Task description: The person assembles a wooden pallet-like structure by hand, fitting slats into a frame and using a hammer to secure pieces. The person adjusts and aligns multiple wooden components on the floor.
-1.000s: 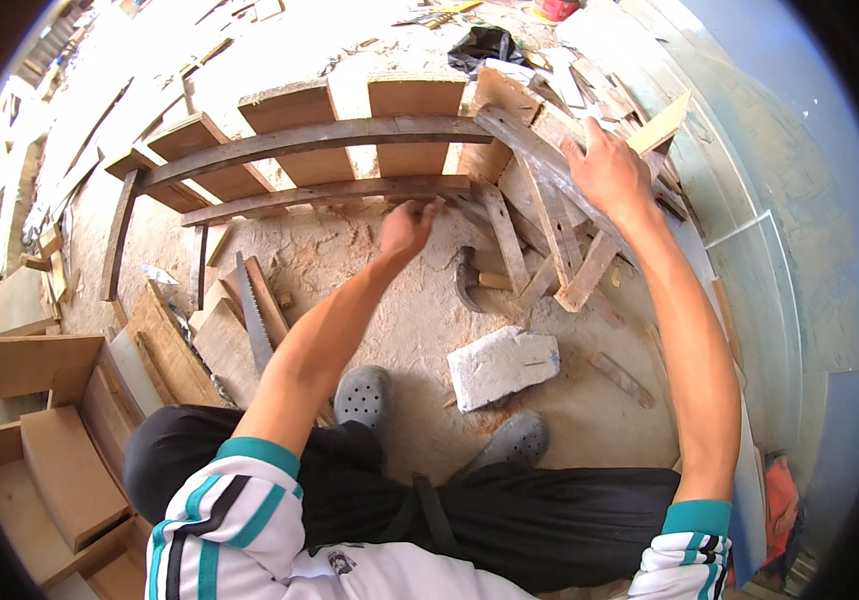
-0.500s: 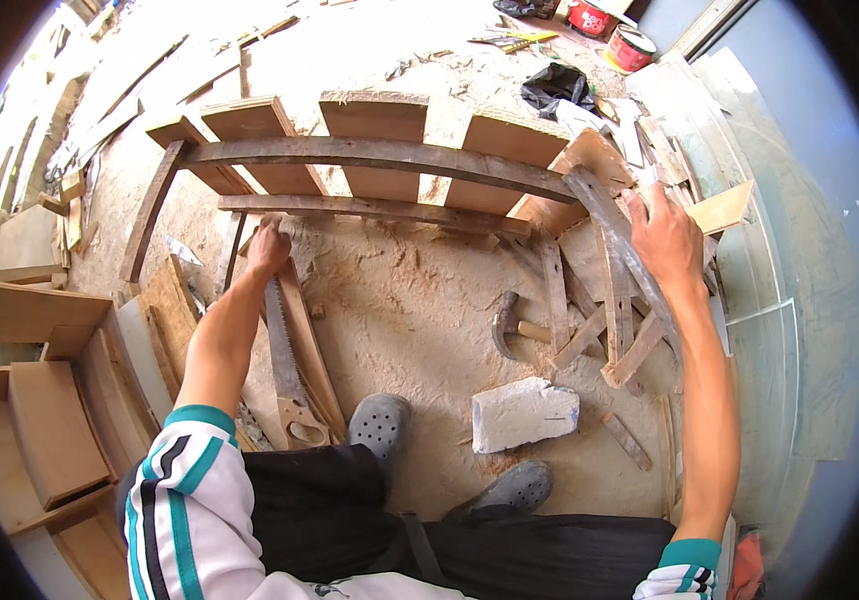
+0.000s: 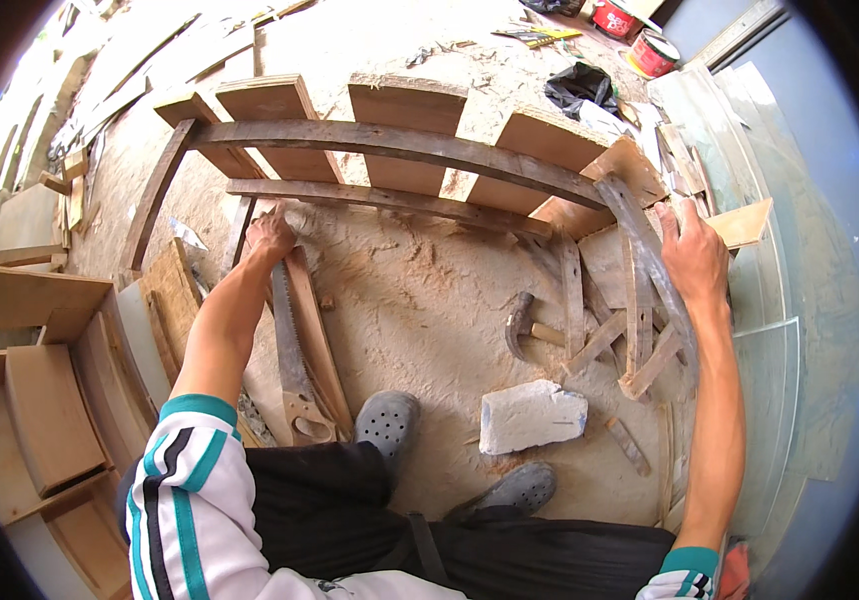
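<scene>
A slatted wooden frame (image 3: 369,139) lies across the floor ahead of me, with dark rails and legs and several lighter boards fixed across it. My left hand (image 3: 271,236) is closed at the left part of its near rail, the fingertips partly hidden. Below that hand, a handsaw (image 3: 294,355) with a wooden handle lies beside a long wood strip (image 3: 319,345). My right hand (image 3: 695,250) is closed beyond the frame's right end, near a dark slanting leg (image 3: 649,262). A small pale, shiny piece shows at its fingertips, too little to name.
A claw hammer (image 3: 521,326), crossed wood pieces (image 3: 634,345) and a white block (image 3: 533,416) lie on the dusty floor. Glass sheets (image 3: 764,390) stand at the right, wooden drawers (image 3: 54,415) at the left. A black bag (image 3: 581,90) and red buckets (image 3: 652,54) are farther off.
The whole view has shifted slightly, so the frame and floor things appear a little farther right. Both hands keep about the same places beside the frame.
</scene>
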{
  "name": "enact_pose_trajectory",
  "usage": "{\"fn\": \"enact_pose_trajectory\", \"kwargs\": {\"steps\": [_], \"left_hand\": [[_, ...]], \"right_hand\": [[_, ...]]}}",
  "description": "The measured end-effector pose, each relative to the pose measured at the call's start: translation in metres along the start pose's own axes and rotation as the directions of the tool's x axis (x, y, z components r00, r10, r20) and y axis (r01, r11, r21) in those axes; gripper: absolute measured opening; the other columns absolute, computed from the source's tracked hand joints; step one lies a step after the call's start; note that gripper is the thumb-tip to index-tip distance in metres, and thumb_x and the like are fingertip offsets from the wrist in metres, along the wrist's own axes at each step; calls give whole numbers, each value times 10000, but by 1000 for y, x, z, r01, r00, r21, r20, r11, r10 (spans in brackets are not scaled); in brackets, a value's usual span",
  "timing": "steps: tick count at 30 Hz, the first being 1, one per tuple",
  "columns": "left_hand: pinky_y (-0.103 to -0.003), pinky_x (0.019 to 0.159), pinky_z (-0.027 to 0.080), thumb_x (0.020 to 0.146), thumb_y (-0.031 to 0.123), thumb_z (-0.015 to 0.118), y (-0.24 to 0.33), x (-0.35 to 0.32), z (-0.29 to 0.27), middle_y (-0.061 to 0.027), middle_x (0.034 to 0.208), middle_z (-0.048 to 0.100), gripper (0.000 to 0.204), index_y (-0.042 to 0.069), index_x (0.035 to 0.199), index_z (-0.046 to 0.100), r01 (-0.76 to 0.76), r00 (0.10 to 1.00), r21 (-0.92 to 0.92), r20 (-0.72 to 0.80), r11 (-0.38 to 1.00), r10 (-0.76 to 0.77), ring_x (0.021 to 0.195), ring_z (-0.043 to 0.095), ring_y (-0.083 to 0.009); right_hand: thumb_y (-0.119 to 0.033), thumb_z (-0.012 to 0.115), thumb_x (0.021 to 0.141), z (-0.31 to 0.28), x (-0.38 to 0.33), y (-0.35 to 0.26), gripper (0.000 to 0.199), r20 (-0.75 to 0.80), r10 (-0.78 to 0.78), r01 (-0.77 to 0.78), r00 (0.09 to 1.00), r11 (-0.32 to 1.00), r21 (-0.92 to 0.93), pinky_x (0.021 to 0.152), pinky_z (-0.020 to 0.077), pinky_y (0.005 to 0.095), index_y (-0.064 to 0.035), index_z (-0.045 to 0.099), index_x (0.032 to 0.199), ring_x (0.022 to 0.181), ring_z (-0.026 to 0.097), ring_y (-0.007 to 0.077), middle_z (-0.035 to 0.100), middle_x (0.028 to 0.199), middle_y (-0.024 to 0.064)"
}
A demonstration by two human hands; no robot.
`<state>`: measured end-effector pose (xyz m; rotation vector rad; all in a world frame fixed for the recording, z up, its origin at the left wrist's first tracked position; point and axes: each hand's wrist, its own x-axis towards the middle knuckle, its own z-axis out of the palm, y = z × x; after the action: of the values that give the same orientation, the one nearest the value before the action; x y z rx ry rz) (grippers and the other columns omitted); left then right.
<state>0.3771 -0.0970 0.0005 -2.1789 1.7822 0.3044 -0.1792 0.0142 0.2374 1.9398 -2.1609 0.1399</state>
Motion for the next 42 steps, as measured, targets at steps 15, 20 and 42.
{"fn": "enact_pose_trajectory", "kwargs": {"steps": [15, 20, 42], "left_hand": [[-413, 832, 533, 849, 314, 577, 8, 1, -9, -182, 1137, 663, 364, 43, 1059, 699, 70, 986, -83, 158, 994, -56, 1077, 638, -312], [-445, 729, 506, 908, 288, 510, -72, -39, -16, -134, 843, 662, 230, 100, 919, 643, -375, 798, -46, -525, 926, 298, 861, 642, -325], [-386, 522, 535, 865, 607, 458, -222, 137, 33, -175, 893, 652, 614, 110, 1221, 514, 483, 857, -836, 512, -260, -58, 615, 617, -281]], "right_hand": [[-483, 423, 976, -7, 4, -3, 494, 41, 21, -21, 999, 1000, 1, 687, 476, 553, -23, 567, 1085, 784, 621, 490, 642, 779, 286], [-477, 424, 977, -8, 5, -15, 486, 35, 20, -22, 999, 999, 47, 684, 470, 557, -22, 565, 1073, 780, 618, 491, 639, 777, 292], [-444, 455, 977, 13, 15, -11, 508, -40, -58, 62, 997, 994, 89, 667, 482, 539, 33, 573, 1105, 784, 618, 498, 638, 792, 308]]}}
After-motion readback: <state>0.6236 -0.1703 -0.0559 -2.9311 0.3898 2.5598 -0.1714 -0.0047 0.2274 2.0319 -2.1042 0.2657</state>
